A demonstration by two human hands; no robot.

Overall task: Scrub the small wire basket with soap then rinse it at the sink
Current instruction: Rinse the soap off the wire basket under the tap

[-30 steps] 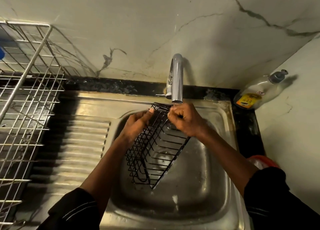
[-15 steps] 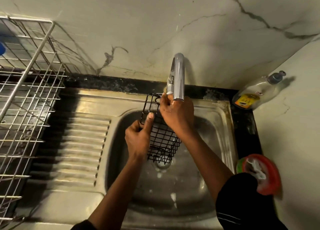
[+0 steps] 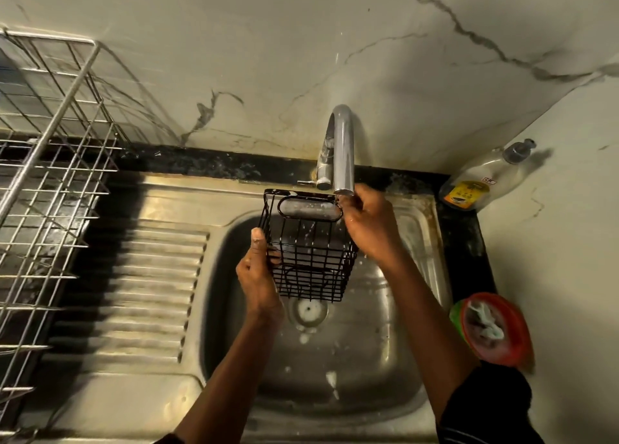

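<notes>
1. Wire basket (image 3: 310,252), black, held above sink (image 3: 385,360) basin, top rim under tap (image 3: 343,148) spout, wet.
2. Left hand (image 3: 258,276) fingers curled round its left side; right hand (image 3: 368,229) grips top-right corner.
3. Red tub (image 3: 495,329) right of sink: white scrap inside.

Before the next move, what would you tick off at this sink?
1. Grip: left hand grips the wire basket by its left side, right hand holds its top right corner: ok.
2. That corner sits just under the faucet spout: ok.
3. Basket hangs over the sink basin, above the drain: ok.
4. Water running: droplets fly around the basket, but a steady stream: cannot tell.
5. Soap rinsed off: white flecks show on the top rim: not ok.
</notes>
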